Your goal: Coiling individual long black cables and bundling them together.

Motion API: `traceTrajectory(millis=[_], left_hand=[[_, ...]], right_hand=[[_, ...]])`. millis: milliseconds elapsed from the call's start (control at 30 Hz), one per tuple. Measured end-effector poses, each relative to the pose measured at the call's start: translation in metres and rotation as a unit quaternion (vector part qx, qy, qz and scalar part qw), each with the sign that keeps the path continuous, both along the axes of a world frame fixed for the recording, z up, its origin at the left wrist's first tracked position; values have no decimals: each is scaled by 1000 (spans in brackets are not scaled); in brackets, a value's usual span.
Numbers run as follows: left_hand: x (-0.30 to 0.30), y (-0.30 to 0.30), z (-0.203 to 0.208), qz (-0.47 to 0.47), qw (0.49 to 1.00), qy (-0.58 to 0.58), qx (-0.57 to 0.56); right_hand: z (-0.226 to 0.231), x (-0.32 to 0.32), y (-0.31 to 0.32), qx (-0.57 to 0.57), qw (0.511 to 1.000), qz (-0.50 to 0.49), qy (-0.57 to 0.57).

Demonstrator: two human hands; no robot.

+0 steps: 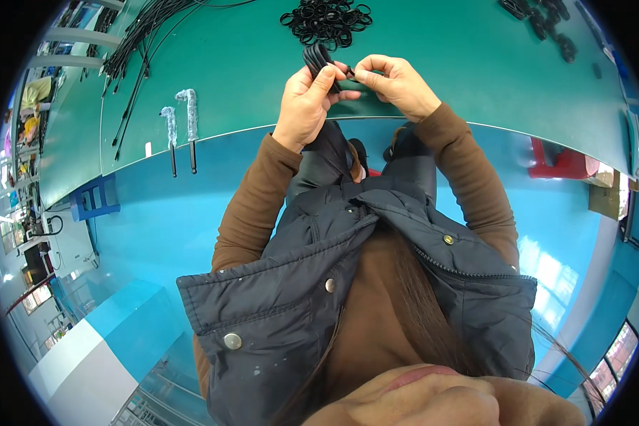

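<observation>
Above the near edge of the green table, my left hand (305, 106) grips a coiled black cable (318, 57), thumb across the loops. My right hand (399, 85) is just right of it, thumb and forefinger pinched on a small dark piece (351, 73). That piece touches the coil's side; whether it is the cable's end or a band is too small to tell. Just beyond both hands lies a heap of black rings (326, 21) on the table.
Loose black cables (143, 42) spread over the table's far left. Nearer lie two L-shaped tools (192, 117) with black handles and pale wrapped heads, handles overhanging the edge. Small black coiled bundles (543, 21) lie far right. A red stool (557, 162) stands below the table's right side.
</observation>
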State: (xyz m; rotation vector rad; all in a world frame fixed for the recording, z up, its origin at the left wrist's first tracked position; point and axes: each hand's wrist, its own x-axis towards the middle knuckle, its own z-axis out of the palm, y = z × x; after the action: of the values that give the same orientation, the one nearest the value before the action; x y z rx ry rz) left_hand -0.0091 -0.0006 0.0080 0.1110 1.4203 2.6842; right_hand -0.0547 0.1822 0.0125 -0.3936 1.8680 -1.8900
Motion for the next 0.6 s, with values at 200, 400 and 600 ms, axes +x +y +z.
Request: traceTrajectory(millis=[200,400,600], left_hand=[[-1,-3,-4,-23,998,-35,45],[-1,-10,-7,-81,989,-48,116],[5,-15,-9,-111,992,-52,42]], right_hand=[[-14,6,2,-71,993,22,-90],[-9,20,-4,-322,919,43,-222],[-8,32,-5,-235,949,131,-163]])
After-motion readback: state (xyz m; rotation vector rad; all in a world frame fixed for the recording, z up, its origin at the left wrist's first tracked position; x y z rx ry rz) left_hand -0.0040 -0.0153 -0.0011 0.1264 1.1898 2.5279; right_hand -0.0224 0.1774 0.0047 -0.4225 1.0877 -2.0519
